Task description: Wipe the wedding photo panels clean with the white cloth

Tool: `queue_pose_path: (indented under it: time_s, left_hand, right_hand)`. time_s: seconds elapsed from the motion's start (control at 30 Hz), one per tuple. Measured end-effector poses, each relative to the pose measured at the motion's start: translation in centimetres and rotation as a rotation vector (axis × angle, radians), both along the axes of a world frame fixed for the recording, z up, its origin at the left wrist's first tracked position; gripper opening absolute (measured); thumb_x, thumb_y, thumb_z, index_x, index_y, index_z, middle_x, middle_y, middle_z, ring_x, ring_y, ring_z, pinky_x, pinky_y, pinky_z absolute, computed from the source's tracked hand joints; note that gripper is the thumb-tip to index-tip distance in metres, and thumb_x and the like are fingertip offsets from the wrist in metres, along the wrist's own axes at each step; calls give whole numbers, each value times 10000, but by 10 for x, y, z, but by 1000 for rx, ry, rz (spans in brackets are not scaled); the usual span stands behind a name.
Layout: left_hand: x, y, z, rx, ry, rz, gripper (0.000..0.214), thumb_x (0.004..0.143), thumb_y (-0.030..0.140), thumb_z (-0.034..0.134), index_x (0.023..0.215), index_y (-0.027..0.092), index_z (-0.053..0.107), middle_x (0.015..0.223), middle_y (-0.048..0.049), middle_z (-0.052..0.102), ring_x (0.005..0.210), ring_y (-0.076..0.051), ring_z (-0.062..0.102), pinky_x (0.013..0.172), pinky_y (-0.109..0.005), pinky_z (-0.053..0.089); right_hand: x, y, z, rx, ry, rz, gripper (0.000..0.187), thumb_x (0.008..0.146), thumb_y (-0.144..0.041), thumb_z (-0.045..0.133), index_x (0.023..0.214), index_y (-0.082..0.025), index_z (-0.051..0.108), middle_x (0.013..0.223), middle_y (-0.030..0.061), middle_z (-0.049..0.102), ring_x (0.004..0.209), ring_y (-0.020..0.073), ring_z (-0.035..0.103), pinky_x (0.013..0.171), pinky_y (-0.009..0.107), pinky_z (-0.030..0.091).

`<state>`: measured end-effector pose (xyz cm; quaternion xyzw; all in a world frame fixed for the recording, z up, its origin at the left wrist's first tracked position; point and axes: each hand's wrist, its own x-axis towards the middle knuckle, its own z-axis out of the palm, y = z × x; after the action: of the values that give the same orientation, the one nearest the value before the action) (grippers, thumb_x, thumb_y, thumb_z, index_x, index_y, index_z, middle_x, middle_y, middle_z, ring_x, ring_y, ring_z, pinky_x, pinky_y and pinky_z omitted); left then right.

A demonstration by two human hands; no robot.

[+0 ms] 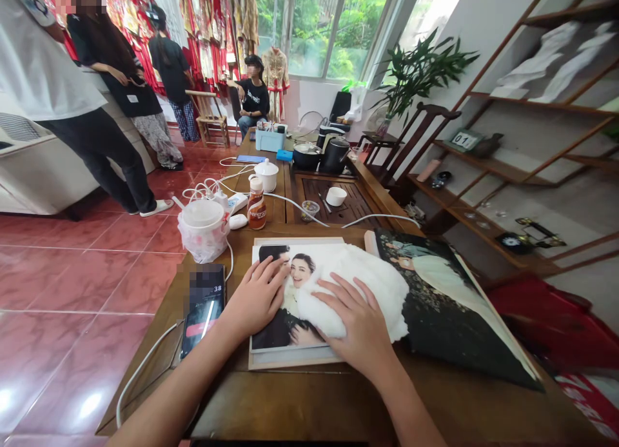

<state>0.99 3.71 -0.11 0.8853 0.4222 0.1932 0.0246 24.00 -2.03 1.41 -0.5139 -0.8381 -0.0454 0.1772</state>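
A framed photo print (271,327) of a couple lies on the wooden table in front of me, over a pale wooden frame or board. My left hand (261,292) rests flat on its left part with the fingers stretched out. Across the print's right side spreads a thick wad of white cotton batting (372,273). On top of that batting lies my right hand (355,318), palm down and fingers spread. To the right, partly beside the batting, is a second large dark photo print (464,324) showing a figure in a pale gown.
On the left are a lit phone (206,311) with a cable and a bag-lined tub (203,231). Behind stand a brown bottle (256,205), a lidded white cup (265,175) and a tea tray (309,189). Several people are farther back; shelves (483,157) line the right.
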Motion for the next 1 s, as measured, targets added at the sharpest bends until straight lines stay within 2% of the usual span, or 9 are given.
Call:
queue_pose_path:
  time_s: [0.13, 0.23, 0.5, 0.6, 0.7, 0.9, 1.0]
  left_hand:
    - [0, 1, 0, 4, -4, 3, 410, 970, 262, 399, 1379, 240, 422, 1442, -71, 429, 1371, -255, 330, 1119, -472, 305]
    - [1, 1, -1, 4, -3, 4, 409, 966, 256, 405, 1373, 234, 429, 1443, -70, 427, 1373, -259, 326, 1120, -472, 303]
    - [-2, 0, -2, -18, 23, 0, 410, 965, 246, 403, 1373, 218, 421, 1452, -69, 411, 1378, -257, 311, 1131, -461, 280]
    - [-3, 0, -1, -11, 17, 2, 407, 962, 240, 404, 1368, 222, 423, 1449, -65, 416, 1376, -253, 313, 1132, -459, 278]
    - [-3, -1, 0, -8, 20, 9, 403, 965, 240, 399, 1367, 223, 423, 1445, -63, 421, 1375, -252, 314, 1133, -457, 277]
    - [0, 0, -1, -9, 34, 10, 411, 970, 250, 396, 1380, 222, 410, 1452, -69, 410, 1378, -259, 308, 1129, -464, 278]
    - [1, 0, -2, -14, 38, 11, 415, 969, 249, 401, 1382, 223, 407, 1458, -67, 401, 1379, -262, 304, 1129, -468, 276]
  right_hand:
    - [1, -17, 2, 10, -23, -5, 443, 758, -383, 615, 1196, -317, 600, 1301, -2, 578, 1265, 272, 446, 1081, 470, 233]
    - [2, -17, 3, -6, -14, 4, 431, 756, -393, 624, 1182, -325, 607, 1291, -10, 584, 1252, 270, 453, 1075, 462, 238]
    - [-2, 29, 4, -18, 36, -10, 373, 805, -446, 590, 1153, -312, 621, 1258, 7, 604, 1247, 280, 439, 1058, 485, 226]
    - [-5, 35, 6, -19, 42, -23, 358, 815, -448, 587, 1142, -306, 627, 1248, 13, 609, 1249, 280, 435, 1060, 488, 220]
    - [-7, 23, 6, -32, 39, -19, 370, 796, -431, 604, 1146, -314, 624, 1256, 8, 603, 1248, 281, 435, 1063, 492, 213]
    - [-10, -17, 6, -71, 28, 21, 405, 765, -344, 615, 1170, -345, 605, 1300, -22, 573, 1264, 277, 420, 1070, 482, 205]
    - [-9, -21, 8, -90, 29, 35, 422, 746, -296, 613, 1164, -351, 604, 1295, -35, 574, 1261, 268, 423, 1065, 470, 215]
